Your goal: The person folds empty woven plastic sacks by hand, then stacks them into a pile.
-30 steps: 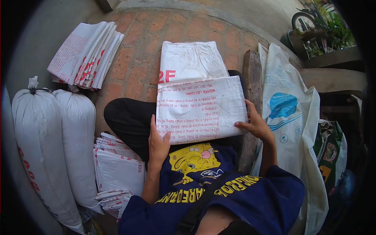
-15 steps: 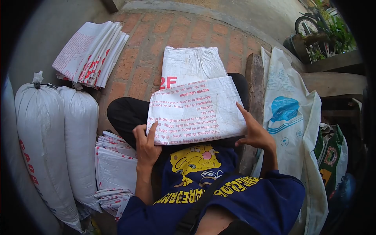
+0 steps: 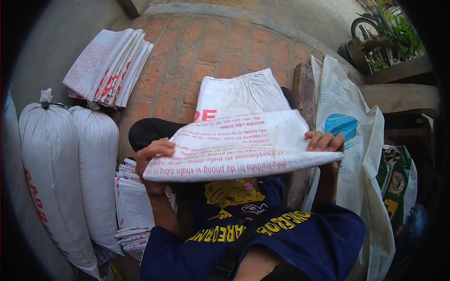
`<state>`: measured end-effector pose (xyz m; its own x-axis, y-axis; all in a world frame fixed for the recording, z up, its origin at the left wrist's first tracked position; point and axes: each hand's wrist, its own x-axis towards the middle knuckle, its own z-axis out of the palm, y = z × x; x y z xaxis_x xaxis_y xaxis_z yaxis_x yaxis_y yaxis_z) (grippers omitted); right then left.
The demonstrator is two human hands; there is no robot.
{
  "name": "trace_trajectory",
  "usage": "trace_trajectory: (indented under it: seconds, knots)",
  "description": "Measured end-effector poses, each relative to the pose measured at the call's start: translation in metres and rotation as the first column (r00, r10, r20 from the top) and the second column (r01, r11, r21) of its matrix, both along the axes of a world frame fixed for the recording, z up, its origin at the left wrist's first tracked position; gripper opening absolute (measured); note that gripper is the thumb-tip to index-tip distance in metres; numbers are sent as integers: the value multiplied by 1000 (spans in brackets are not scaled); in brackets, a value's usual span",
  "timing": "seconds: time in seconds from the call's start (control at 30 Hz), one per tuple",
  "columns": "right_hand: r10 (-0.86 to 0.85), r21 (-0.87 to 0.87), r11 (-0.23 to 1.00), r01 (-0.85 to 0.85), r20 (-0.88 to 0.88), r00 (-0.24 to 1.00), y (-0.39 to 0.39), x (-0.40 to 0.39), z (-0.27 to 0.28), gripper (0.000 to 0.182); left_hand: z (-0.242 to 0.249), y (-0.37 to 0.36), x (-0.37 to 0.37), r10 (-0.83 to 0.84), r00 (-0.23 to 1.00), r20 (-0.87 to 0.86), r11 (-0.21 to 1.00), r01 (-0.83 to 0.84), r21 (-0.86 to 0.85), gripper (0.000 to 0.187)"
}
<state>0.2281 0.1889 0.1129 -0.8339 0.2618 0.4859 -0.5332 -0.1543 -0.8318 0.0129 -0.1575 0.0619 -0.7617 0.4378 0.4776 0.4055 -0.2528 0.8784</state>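
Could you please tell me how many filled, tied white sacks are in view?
2: one sack with red lettering at the picture's left, and a second, plainer sack immediately right of it. More may be hidden towards the dark left edge.

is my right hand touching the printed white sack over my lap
Touching. The head view shows the right hand with fingers over the right end of the sack.

Soft, diffuse daylight in a fisheye view
Black rounds the corners and the concrete edging [image 3: 206,8] bows; faint shadows on the brick floor [image 3: 220,44], deep gloom lower right, slight blur on the held sack [image 3: 225,164].
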Motion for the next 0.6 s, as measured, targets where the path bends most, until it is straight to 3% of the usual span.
trace_trajectory:
  seconds: [0.03, 0.1, 0.17, 0.2, 0.27, 0.3, 0.33, 0.37, 0.4, 0.43, 0.5, 0.53, 0.57, 0.6]
  knots:
    - [50, -98, 994, -57, -66, 997, -1, -1, 2, 29, -3, 6, -3, -31, 993, -112, 995, 20, -97, 47]
    - [122, -141, 982, -124, -24, 992, 5, 3, -1, 30, -13, 24, 4, -169, 983, 78, 947, 184, -265, 46]
    - [197, -179, 965, -192, 10, 980, 13, 6, -1, 31, -60, 33, -4, -418, 891, 176, 865, 450, -223, 41]
    - [217, -171, 963, -209, 28, 976, 16, 7, -1, 31, -71, 31, -8, -416, 892, 175, 866, 448, -224, 41]
    - [237, -168, 960, -224, 60, 970, 17, 13, 0, 31, -69, 33, -9, -481, 877, 9, 825, 455, -335, 31]
    - [181, -135, 976, -169, 79, 980, 18, 14, 1, 45, -79, 32, -6, -474, 880, 13, 828, 451, -333, 31]
    - [119, -100, 989, -110, 89, 989, 18, 13, 0, 63, -83, 35, -7, -481, 875, 58, 861, 483, -160, 30]
    - [55, -54, 997, -48, 146, 988, 22, 14, 0, 69, -85, 39, -10, -502, 859, 97, 864, 503, 18, 29]
    - [30, -53, 998, -15, 274, 961, 30, 14, -7, 76, -85, 34, -7, -448, 891, 72, 890, 452, -52, 28]
    - [35, -73, 997, -7, 391, 920, 36, 14, -18, 82, -84, 37, -8, -443, 893, 76, 896, 443, 10, 30]
    - [217, -136, 976, -170, 555, 803, 66, 23, -61, 89, -76, 35, -7, -429, 902, 49, 898, 432, -81, 31]
    - [122, 329, 860, -390, 609, 783, 70, 11, -50, 80, -77, 30, -8, -473, 869, 146, 870, 487, -79, 33]
    - [14, 681, 498, -536, 612, 791, 70, 2, -38, 72, -82, 22, -9, -511, 824, 244, 838, 541, -72, 35]
    - [-89, 645, 559, -522, 672, 735, 70, 11, -63, 61, -102, 14, -3, -452, 785, 423, 871, 491, 20, 34]
